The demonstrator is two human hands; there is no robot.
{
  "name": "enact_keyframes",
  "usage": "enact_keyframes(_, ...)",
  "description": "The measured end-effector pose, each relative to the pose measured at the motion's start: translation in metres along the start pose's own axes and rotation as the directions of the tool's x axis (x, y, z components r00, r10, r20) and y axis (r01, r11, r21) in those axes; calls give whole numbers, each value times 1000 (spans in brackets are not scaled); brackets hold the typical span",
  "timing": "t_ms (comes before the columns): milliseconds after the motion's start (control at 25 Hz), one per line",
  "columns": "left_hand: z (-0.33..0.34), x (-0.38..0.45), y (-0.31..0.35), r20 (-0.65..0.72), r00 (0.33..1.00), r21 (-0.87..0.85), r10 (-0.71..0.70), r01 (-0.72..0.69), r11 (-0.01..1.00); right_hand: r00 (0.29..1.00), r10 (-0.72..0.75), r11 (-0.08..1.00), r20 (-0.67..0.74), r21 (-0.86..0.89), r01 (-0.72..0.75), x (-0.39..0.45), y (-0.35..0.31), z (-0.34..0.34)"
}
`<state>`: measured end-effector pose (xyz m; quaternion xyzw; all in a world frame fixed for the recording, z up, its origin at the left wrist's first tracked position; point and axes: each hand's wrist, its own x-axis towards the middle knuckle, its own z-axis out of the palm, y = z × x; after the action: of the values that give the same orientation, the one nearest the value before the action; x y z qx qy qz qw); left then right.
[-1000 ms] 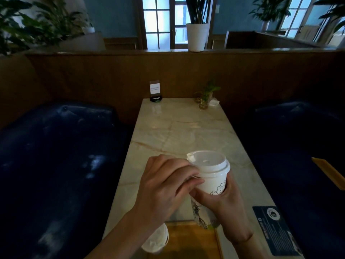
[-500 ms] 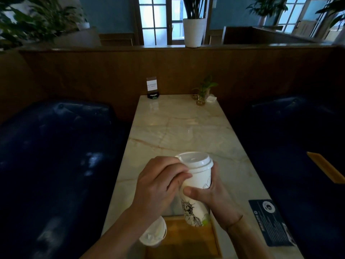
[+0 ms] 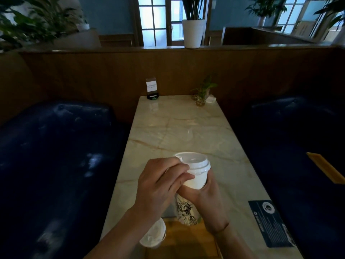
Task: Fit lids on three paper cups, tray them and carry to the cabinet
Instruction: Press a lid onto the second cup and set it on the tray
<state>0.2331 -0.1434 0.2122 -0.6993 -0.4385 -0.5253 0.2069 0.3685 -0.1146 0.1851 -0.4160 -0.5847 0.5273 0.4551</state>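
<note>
Item: paper cup [image 3: 188,208], printed with a statue figure, white lid [image 3: 194,162] on top, held upright near the near edge of the marble surface [image 3: 179,131], its base now down at the wooden tray [image 3: 186,238], where a second ago it hung above the surface. Right hand [image 3: 209,199]: fingers wrapped round the cup body from the right. Left hand [image 3: 160,184]: fingers curled, tips pinching the lid rim on its left side, as in the earlier views. The lid now looks level and seated all round; judged fitted, or all but. Second lidded cup [image 3: 154,235]: on the tray's left end, at the near edge, partly hidden under the left forearm. Third cup: not in view. Far end of the surface: card stand [image 3: 151,87], small plant in glass [image 3: 201,94]. Near right corner: dark printed card [image 3: 270,223]. Status: capping largely done for this cup; traying in hand, carrying not begun.
</note>
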Motion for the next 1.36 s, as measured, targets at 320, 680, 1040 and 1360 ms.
enact_keyframes(320, -2, 0, 9, -90, 995, -53, -39, 35, 998, 997, 51, 997, 61, 54, -55, -5, -10, -9)
enact_keyframes(680, -10, -9, 0, 25, 996, -98, -84, 86, 991, 957, 156, 963, 245, 180, -203, 5, -1, -23)
enact_keyframes(1040, -5, -4, 0, 78, 997, -3, -26, 27, 1000, 999, -13, 990, 40, -141, 19, 11, -5, -7)
enact_keyframes(1360, -6, -11, 9, 17, 987, -87, -158, 159, 984, 983, 88, 984, 162, 136, -111, 3, 3, -15)
